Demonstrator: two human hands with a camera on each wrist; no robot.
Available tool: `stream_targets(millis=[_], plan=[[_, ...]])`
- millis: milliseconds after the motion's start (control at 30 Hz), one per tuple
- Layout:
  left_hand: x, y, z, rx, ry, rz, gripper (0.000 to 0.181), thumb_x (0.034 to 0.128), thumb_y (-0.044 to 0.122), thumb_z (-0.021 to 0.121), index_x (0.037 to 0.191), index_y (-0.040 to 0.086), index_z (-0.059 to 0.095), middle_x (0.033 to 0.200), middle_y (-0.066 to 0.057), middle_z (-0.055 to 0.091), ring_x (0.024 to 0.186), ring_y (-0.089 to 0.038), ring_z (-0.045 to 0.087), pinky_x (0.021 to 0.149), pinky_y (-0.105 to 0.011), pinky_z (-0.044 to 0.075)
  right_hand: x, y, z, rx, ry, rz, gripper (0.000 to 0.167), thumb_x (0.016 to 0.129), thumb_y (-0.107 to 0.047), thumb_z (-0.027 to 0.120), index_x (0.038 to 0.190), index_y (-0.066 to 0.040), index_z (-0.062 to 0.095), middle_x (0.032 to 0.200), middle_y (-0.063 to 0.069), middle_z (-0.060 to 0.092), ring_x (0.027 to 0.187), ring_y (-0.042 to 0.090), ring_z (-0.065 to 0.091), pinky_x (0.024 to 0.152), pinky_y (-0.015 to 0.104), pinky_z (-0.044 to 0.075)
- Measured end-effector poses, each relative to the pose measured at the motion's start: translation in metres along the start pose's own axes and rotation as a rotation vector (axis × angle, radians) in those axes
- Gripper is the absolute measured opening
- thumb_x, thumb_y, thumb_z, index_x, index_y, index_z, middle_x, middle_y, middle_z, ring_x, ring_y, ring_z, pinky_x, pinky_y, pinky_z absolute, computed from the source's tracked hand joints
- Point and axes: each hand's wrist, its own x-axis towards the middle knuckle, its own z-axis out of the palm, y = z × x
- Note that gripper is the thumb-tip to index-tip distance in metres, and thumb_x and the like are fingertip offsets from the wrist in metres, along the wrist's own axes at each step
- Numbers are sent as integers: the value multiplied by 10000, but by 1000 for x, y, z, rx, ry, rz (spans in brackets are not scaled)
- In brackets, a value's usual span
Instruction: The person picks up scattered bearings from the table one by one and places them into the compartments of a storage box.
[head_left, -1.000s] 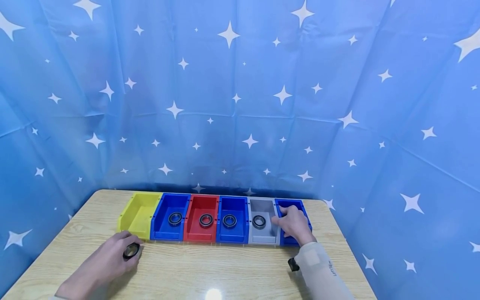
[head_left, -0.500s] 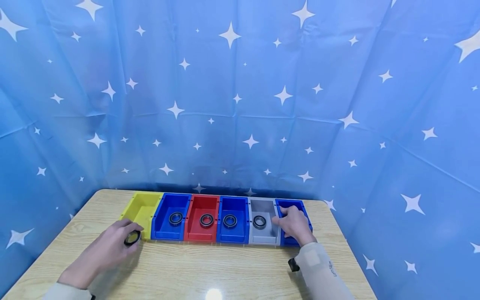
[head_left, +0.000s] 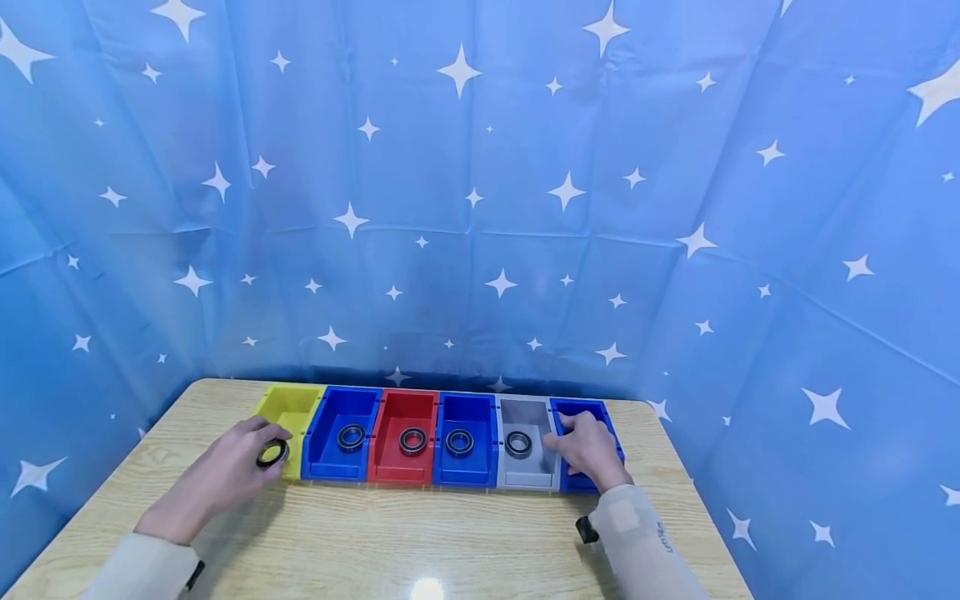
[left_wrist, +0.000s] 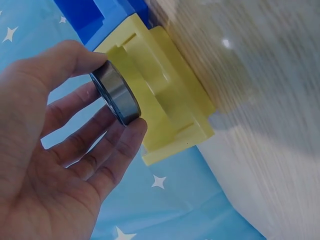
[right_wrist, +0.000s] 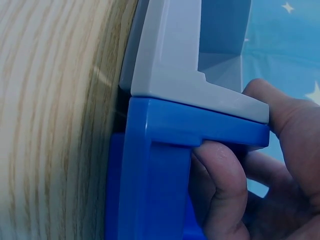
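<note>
My left hand [head_left: 225, 473] pinches a ball bearing [left_wrist: 120, 95] by its rim, between the thumb and fingers. It holds the bearing tilted over the front part of the yellow bin [left_wrist: 175, 149], at the left end of a row of bins. At the other end, my right hand [head_left: 591, 452] grips the adjoining walls of the grey bin [right_wrist: 200, 92] and the end blue bin [right_wrist: 165, 120]. The right thumb lies on the grey side, and curled fingers are inside the blue bin. Much of that blue bin's inside is hidden by the hand.
Between the hands stand a blue bin [head_left: 333, 473], a red bin [head_left: 400, 475] and another blue bin [head_left: 465, 477]. Each of these, and the grey bin, holds one bearing lying flat. Wooden tabletop [head_left: 420, 542] extends in front; a starry blue curtain [head_left: 450, 208] hangs behind.
My left hand has moved forward and slightly right with the bearing, from in front of the yellow bin to over its front part. The right hand has stayed in place.
</note>
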Motion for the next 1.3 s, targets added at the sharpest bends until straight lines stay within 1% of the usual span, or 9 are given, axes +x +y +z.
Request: stream_targets(millis=[133,300,400,533,833,1000,1133,1300], plan=[[6,-3,-2,-2,-23,-13,310,893,59,938,1185,10,847,1107,-118,787,946,-233,750,783,-427,685,1,-1,0,-4,-1,8,733,1046,-299,827,1685,-31,585,801,104,650,668,230,759,732,412,716],[12,-5,-2,5,-47,-29,325,905,71,937,1207,-4,841,1124,-134,783,959,-256,754,817,-470,694,1,0,0,1,7,0,717,1042,-297,827,1671,-33,605,756,104,662,640,219,760,698,408,712],[15,-6,-1,8,-48,-21,329,907,64,938,1211,-9,839,1119,-130,783,958,-253,751,822,-469,692,1,1,0,6,9,-14,718,1035,-285,823,1665,-18,605,797,122,667,642,211,763,687,415,717],[19,-8,0,10,-54,-15,337,912,66,938,1221,-18,834,1116,-128,781,956,-247,743,828,-469,687,2,2,0,9,9,-13,729,1026,-285,828,1665,-16,603,853,138,669,654,207,773,687,418,718],[28,-13,3,22,-59,-21,351,910,62,949,1223,-36,825,1111,-149,765,948,-257,734,871,-521,703,3,3,1,9,11,-12,733,1017,-287,837,1660,-20,609,842,136,673,645,205,776,686,416,718],[32,-15,7,20,-90,-46,357,925,67,939,1245,-38,821,1142,-167,768,979,-277,741,908,-551,709,3,3,1,11,9,-18,719,1022,-279,828,1657,-19,613,800,121,670,629,214,763,678,412,713],[36,-17,9,20,-110,-49,347,935,60,931,1249,-35,819,1172,-179,768,1004,-298,752,926,-563,711,3,4,2,15,8,-19,715,1025,-279,829,1657,-24,614,739,104,656,621,216,756,672,405,709],[40,-18,11,23,-130,-45,335,955,54,916,1263,-34,817,1223,-197,776,1064,-339,776,964,-578,706,3,4,2,17,7,-14,716,1029,-285,831,1660,-26,613,761,106,653,632,216,757,678,408,711]])
